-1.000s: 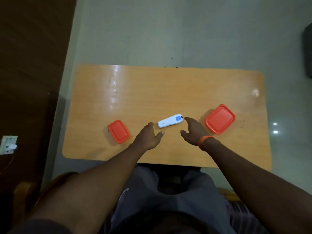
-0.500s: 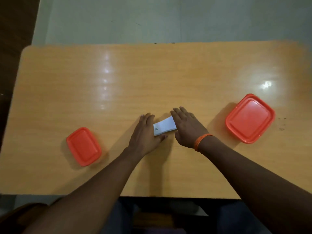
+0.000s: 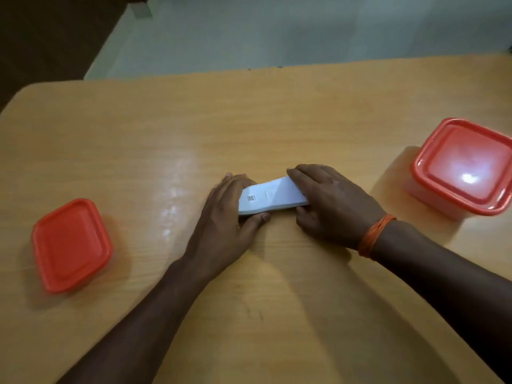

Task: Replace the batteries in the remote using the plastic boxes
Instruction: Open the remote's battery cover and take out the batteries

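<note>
While both hands grip it, the white remote (image 3: 270, 196) lies on the wooden counter (image 3: 166, 128), in the middle, with its back side up; a small printed label and a short line, perhaps the edge of the battery cover, are visible there. Its long axis runs almost left to right, a little tilted, with the right end farther from the person. The left hand (image 3: 227, 214) is closed around the left end, thumb on the near edge and fingers over the far edge. The right hand (image 3: 329, 203) is closed over the right end in the same way. The hands are equally near, one at each end. I judge the next move is to slide the cover off along this long axis, so one hand must hold while the other pushes. The small red box (image 3: 70, 243) stands well apart to the left, the large red box (image 3: 465, 167) well apart to the right, both with lids on.
</note>
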